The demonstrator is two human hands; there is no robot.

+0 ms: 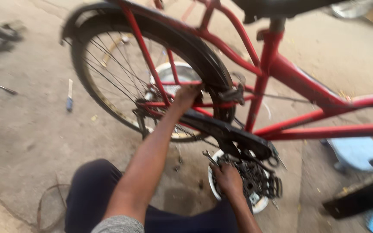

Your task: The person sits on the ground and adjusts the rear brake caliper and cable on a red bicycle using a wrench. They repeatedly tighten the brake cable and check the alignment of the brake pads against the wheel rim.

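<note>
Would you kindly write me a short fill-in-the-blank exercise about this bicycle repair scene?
1. The left hand reaches to the rear wheel of a bicycle whose metal frame is painted ____.
2. The right hand rests on a round white bowl filled with dark metal ____.
3. A blue-handled screwdriver lies on the concrete ____ beside the wheel.

Missing words: red; parts; ground

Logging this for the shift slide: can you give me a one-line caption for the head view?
Left hand on a red bicycle by its rear wheel; right hand in a white bowl of parts.
</note>
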